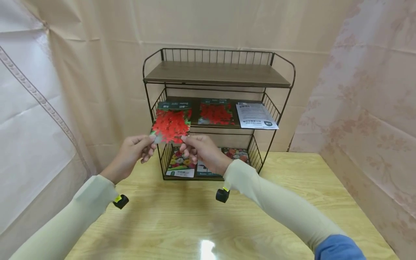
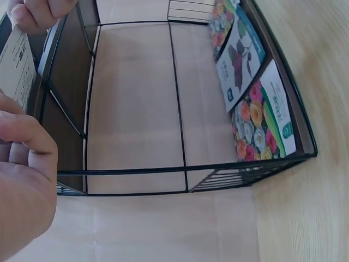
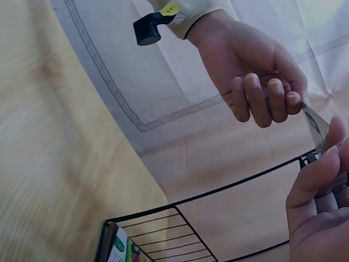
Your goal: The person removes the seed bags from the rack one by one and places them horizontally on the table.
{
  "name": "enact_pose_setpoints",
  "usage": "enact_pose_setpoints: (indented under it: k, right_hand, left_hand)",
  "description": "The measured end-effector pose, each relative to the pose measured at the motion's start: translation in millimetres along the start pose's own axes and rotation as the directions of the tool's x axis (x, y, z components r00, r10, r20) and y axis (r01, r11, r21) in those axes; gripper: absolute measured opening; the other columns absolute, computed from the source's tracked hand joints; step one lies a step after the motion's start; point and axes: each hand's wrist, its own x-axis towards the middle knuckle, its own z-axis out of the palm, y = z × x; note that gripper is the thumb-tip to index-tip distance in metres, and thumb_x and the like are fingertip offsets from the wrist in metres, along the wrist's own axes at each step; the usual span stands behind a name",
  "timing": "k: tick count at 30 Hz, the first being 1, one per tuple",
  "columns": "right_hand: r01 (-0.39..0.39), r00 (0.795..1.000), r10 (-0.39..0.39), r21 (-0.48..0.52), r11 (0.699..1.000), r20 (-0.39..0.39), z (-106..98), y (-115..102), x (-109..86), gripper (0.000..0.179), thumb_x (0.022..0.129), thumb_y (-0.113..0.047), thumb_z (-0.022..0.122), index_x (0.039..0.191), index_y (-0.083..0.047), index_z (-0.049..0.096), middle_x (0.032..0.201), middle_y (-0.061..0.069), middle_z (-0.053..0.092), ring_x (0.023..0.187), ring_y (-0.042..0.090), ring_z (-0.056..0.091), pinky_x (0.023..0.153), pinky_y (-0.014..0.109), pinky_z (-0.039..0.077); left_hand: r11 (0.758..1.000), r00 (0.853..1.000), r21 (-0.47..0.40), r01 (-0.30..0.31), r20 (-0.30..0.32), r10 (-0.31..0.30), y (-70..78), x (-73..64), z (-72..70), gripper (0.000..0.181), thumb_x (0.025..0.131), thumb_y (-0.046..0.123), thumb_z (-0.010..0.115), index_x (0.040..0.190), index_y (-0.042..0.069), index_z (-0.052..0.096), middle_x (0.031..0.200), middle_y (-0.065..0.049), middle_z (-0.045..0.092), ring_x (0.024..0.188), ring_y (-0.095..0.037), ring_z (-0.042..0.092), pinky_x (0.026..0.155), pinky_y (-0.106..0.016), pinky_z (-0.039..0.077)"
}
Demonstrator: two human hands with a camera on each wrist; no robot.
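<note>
A flat seed packet printed with red flowers [image 1: 172,122] is held at the left end of a wire rack's middle shelf. My left hand [image 1: 134,150] pinches its near left corner between thumb and fingers. At the near right corner, my right hand [image 1: 206,151] pinches it the same way. The left wrist view shows the packet's pale printed underside [image 2: 19,68]; from the right wrist it appears nearly edge-on [image 3: 316,126]. Beside it on that shelf lie another red-flower packet [image 1: 216,112] and a packet with its white printed side up [image 1: 256,115].
The dark rack [image 1: 217,74] has three levels and thin wire sides. On its bottom level lie several packets, including a mixed-flower one [image 1: 182,162] and a white one [image 2: 240,60]. A wood-grain table [image 1: 169,216] supports it, with cloth [image 1: 97,72] hanging behind and at both sides.
</note>
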Motion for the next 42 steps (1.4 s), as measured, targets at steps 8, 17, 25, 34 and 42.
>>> enact_pose_setpoints:
  k: [8, 17, 25, 34, 42]
  right_hand:
    - [-0.009, 0.997, 0.011, -0.033, 0.999, 0.071, 7, 7, -9.7, 0.038, 0.109, -0.03, 0.053, 0.09, -0.001, 0.068, 0.069, 0.001, 0.061, 0.05, 0.012, 0.044, 0.053, 0.027, 0.043]
    - [0.0, 0.995, 0.006, -0.062, 0.998, 0.098, 11, 14, -20.1, 0.037, 0.109, -0.03, 0.053, 0.089, -0.004, 0.069, 0.07, 0.003, 0.061, 0.053, 0.013, 0.045, 0.052, 0.026, 0.042]
    - [-0.015, 0.995, 0.022, -0.072, 0.997, 0.095, 13, 21, -31.2, 0.037, 0.108, -0.033, 0.055, 0.091, -0.003, 0.068, 0.071, 0.002, 0.061, 0.052, 0.013, 0.045, 0.053, 0.027, 0.043]
    - [-0.035, 0.99, 0.046, -0.085, 0.996, 0.133, 13, 30, -39.2, 0.04, 0.107, -0.038, 0.056, 0.09, -0.004, 0.068, 0.072, 0.003, 0.063, 0.054, 0.013, 0.046, 0.053, 0.027, 0.043]
    - [-0.03, 0.981, 0.048, -0.099, 0.995, 0.186, 19, 37, -40.9, 0.04, 0.108, -0.036, 0.056, 0.087, -0.004, 0.067, 0.071, 0.003, 0.064, 0.052, 0.012, 0.047, 0.052, 0.026, 0.043]
  left_hand:
    - [0.998, 0.999, 0.053, -0.026, 0.025, 0.025, -5.3, -21.2, -3.5, 0.04, 0.108, 0.031, 0.057, 0.085, -0.001, 0.064, 0.07, -0.001, 0.063, 0.053, -0.01, 0.05, 0.048, -0.025, 0.041]
    - [0.995, 0.998, 0.079, -0.053, 0.044, 0.05, -7.4, -33.0, -3.6, 0.039, 0.109, 0.029, 0.056, 0.085, -0.002, 0.063, 0.07, -0.003, 0.061, 0.053, -0.011, 0.05, 0.047, -0.027, 0.041]
    - [0.994, 0.997, 0.103, -0.042, 0.067, 0.035, -15.5, -40.9, -0.4, 0.038, 0.109, 0.028, 0.054, 0.084, 0.002, 0.065, 0.069, -0.002, 0.061, 0.053, -0.011, 0.05, 0.047, -0.027, 0.041]
    - [0.993, 0.994, 0.11, -0.031, 0.103, 0.02, -23.4, -49.6, 0.1, 0.037, 0.11, 0.027, 0.053, 0.085, 0.002, 0.063, 0.069, -0.002, 0.061, 0.053, -0.011, 0.05, 0.046, -0.027, 0.04]
    - [0.991, 0.994, 0.126, -0.043, 0.11, 0.029, -27.8, -62.5, -4.2, 0.036, 0.111, 0.024, 0.051, 0.086, 0.0, 0.062, 0.069, -0.003, 0.061, 0.052, -0.013, 0.049, 0.045, -0.031, 0.04]
